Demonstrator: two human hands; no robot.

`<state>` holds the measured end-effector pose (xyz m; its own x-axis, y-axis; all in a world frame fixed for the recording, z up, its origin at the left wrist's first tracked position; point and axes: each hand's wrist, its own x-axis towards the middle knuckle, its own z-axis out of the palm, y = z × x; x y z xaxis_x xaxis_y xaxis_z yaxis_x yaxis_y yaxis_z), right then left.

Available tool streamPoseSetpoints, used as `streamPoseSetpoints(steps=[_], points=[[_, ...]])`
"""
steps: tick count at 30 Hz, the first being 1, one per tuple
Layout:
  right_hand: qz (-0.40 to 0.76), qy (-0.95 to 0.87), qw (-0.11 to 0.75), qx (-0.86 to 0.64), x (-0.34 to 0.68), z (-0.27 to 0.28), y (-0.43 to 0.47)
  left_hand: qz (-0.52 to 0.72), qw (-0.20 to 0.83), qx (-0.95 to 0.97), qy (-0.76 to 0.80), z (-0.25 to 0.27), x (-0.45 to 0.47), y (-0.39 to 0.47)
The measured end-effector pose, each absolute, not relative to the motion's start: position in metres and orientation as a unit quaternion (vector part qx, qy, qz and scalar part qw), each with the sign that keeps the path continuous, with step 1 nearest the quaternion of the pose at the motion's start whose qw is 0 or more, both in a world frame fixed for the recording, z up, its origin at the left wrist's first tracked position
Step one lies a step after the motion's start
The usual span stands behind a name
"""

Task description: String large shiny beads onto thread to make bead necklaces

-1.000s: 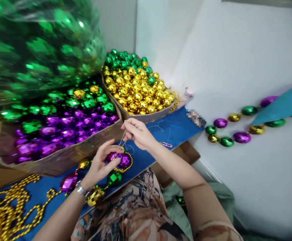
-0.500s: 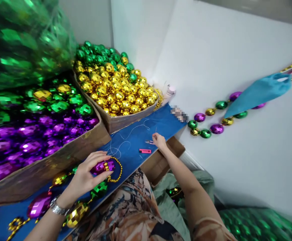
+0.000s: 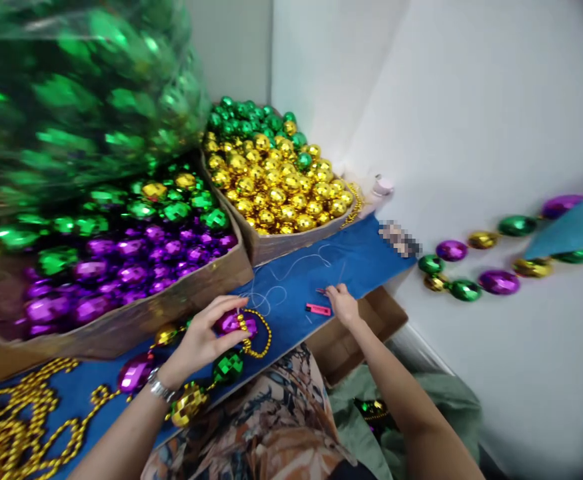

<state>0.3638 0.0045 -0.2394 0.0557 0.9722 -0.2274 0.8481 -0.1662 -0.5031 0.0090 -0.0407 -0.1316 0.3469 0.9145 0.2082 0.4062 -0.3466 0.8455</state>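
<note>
Holding the purple bead and part of the gold loop, your left hand has its thumb and fingers closed on them, just over the blue table. Some of the work looks done: a green bead, a fat gold bead and a big purple egg sit with tiny gold beads between them. Some looks left: the white thread lies loose in curls past your fingers. You can't see if the gold loop is joined, as your hand hides that part.

Your left arm comes up from the low left, thumb below, fingers above, with a watch on the wrist. Your right arm reaches out from the low right. Your right hand has bent fingers by a small pink tool, near the pink stick. It's hard to tell if they grip it.
</note>
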Motion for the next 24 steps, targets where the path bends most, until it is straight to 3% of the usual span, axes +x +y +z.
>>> streamPoseSetpoints(steps=[8, 15, 20, 24], points=[[0.468, -0.736, 0.225, -0.434, 0.263, -0.164, -0.009, 0.351, 0.365, 0.749, 0.427, -0.128, 0.007, -0.041], [0.439, -0.812, 0.219, -0.316, 0.232, -0.125, -0.007, 0.346, 0.366, 0.760, 0.410, -0.122, 0.010, -0.043], [0.417, -0.809, 0.250, -0.330, 0.237, -0.132, -0.003, 0.341, 0.351, 0.772, 0.404, -0.122, 0.011, -0.043], [0.286, -0.779, 0.175, -0.530, 0.273, -0.171, 0.016, 0.358, 0.343, 0.763, 0.415, -0.125, 0.007, -0.043]])
